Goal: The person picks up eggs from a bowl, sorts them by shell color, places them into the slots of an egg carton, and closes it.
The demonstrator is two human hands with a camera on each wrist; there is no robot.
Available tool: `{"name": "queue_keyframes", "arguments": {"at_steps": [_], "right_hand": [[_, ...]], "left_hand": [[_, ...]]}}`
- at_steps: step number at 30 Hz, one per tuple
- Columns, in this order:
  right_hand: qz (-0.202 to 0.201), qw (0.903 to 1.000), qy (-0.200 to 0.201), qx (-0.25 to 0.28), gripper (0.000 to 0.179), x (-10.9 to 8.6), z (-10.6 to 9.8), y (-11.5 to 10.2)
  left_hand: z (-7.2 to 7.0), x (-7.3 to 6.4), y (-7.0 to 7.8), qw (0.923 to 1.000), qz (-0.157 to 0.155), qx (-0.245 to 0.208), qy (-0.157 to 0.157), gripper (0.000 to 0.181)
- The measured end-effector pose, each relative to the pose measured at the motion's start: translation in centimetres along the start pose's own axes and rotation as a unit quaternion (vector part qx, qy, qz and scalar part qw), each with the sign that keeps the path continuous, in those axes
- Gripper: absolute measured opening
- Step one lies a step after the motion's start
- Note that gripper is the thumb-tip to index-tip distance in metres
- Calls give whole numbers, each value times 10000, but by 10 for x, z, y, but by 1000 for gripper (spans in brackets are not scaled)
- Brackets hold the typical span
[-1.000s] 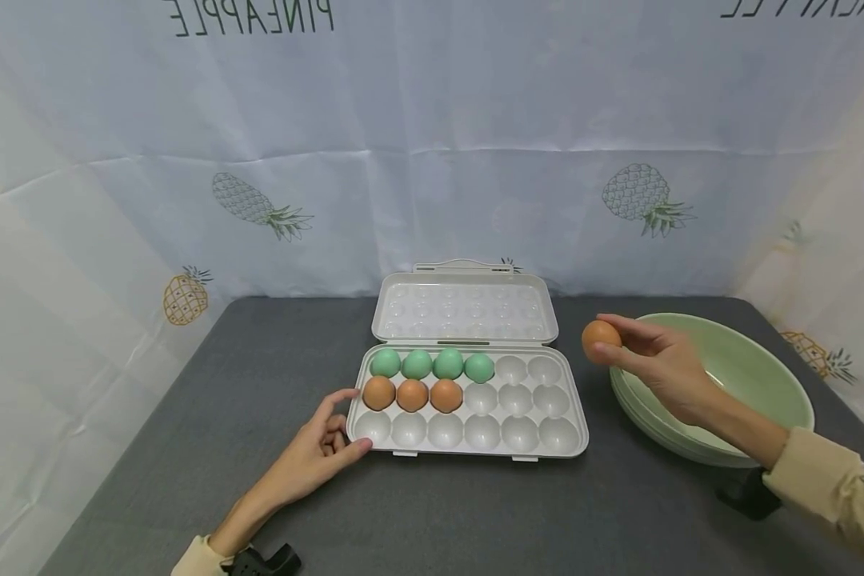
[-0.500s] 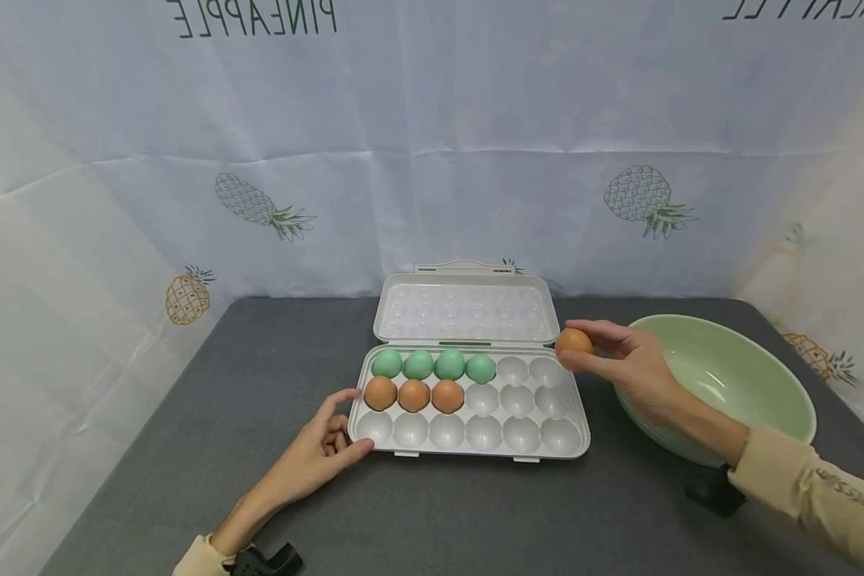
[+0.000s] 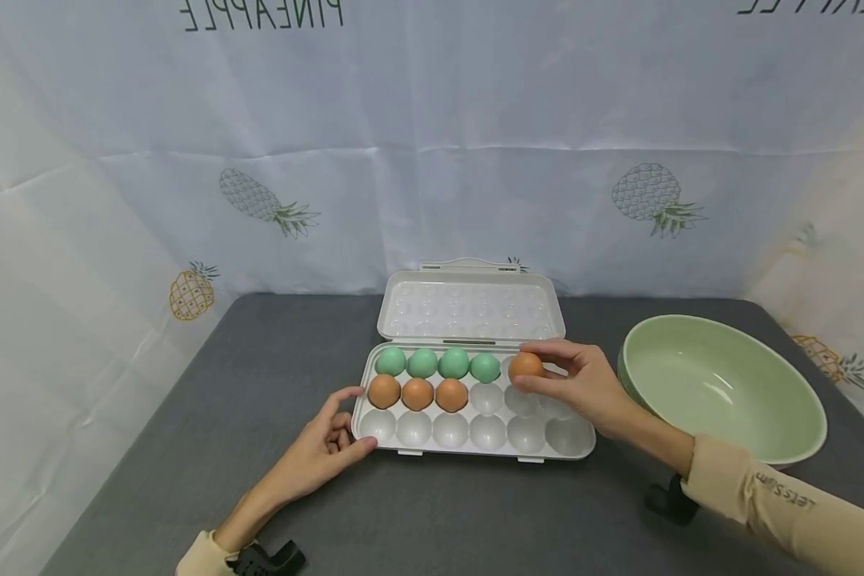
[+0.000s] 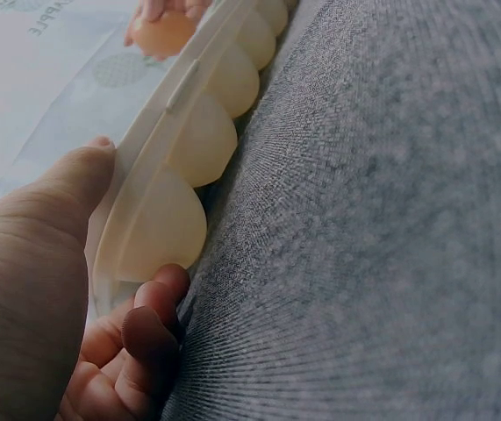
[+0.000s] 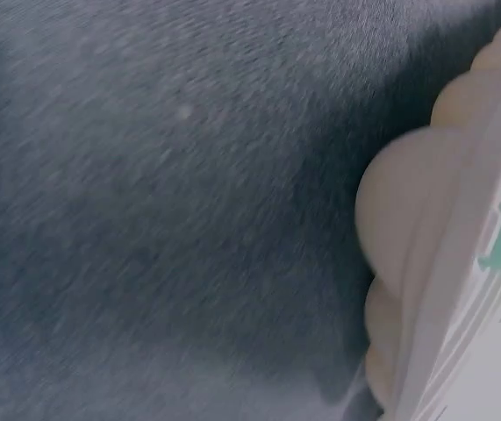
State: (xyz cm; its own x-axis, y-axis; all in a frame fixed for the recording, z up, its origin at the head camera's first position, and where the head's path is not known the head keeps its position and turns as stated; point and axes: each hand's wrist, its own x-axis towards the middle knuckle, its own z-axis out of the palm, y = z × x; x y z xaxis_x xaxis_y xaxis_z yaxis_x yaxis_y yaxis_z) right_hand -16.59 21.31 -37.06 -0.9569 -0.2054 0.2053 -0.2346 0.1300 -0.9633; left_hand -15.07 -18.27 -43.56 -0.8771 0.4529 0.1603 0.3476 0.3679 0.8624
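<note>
A white plastic egg tray (image 3: 432, 452) lies on the table with its lid (image 3: 471, 308) folded back. Several green eggs (image 3: 454, 362) fill the left part of its back row, and three brown eggs (image 3: 418, 394) sit in the middle row from the left. My right hand (image 3: 579, 384) pinches another brown egg (image 3: 526, 366) between thumb and fingers, over the back row just right of the last green egg. My left hand (image 3: 320, 448) holds the tray's left end. In the left wrist view its thumb lies along the rim while other fingers (image 4: 149, 329) curl by the cups' underside.
A large pale green bowl (image 3: 727, 400) stands on the right of the grey-covered table (image 3: 461, 520), beside my right forearm. White pineapple-print cloth (image 3: 432, 208) hangs behind the table and at both sides.
My right hand has carried the brown egg left from beside the green bowl to above the tray's back row. My left hand has stayed at the tray's left end.
</note>
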Motion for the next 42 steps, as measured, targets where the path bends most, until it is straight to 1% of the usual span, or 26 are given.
{"name": "queue_keyframes", "arguments": {"at_steps": [3, 6, 11, 12, 16, 19, 22, 24, 27, 31, 33, 34, 37, 39, 40, 42], "right_hand": [[31, 9998, -55, -190, 49, 2, 8, 2], [66, 9993, -211, -289, 49, 3, 15, 4], [-60, 9981, -521, -325, 47, 2, 26, 12], [-116, 9976, -545, -408, 45, 2, 27, 15], [-389, 9925, -544, -1022, 39, 0, 30, 23], [-643, 9832, -468, -1646, 33, 0, 30, 25], [-889, 9753, -401, -1981, 30, 2, 32, 26], [-1048, 9719, -383, -2072, 29, 2, 33, 27], [-1182, 9705, -389, -2065, 29, 3, 35, 29], [-1115, 9717, -449, -2034, 30, 2, 36, 31], [-1064, 9686, -293, -2229, 29, 1, 33, 31], [-1092, 9643, -142, -2410, 28, 1, 31, 31], [-1103, 9510, 506, -2843, 27, 2, 22, 31], [-1067, 9433, 912, -3009, 28, 4, 13, 29], [-981, 9419, 1044, -3038, 30, 4, 8, 28], [-570, 9442, 1147, -3035, 38, 3, -2, 25]], "left_hand": [[-1, 1, 1, 10000, 10, 10, -12, 66], [-1, 2, 1, 10000, 17, 17, -22, 66], [0, 2, 2, 10000, 15, 19, -29, 66], [0, 2, 2, 10000, 10, 16, -34, 66], [0, 2, 2, 10000, 5, 28, -43, 66], [0, 2, 3, 10000, -21, 33, -8, 66], [-1, 2, 4, 10000, -28, 31, 25, 66], [-1, 2, 3, 10000, -26, 39, 26, 66], [-1, 1, 1, 10000, 7, 55, 16, 66], [-1, 0, 0, 10000, 39, 44, 23, 66], [0, 0, -1, 10000, 46, 23, 21, 66], [0, 0, -1, 10000, 49, 20, 19, 66], [0, 0, 0, 10000, 65, 4, 12, 66], [0, 0, 0, 10000, 66, -15, 5, 66], [0, 0, 0, 10000, 68, -20, 7, 65], [-1, 0, 0, 10000, 71, -22, 7, 65]]}}
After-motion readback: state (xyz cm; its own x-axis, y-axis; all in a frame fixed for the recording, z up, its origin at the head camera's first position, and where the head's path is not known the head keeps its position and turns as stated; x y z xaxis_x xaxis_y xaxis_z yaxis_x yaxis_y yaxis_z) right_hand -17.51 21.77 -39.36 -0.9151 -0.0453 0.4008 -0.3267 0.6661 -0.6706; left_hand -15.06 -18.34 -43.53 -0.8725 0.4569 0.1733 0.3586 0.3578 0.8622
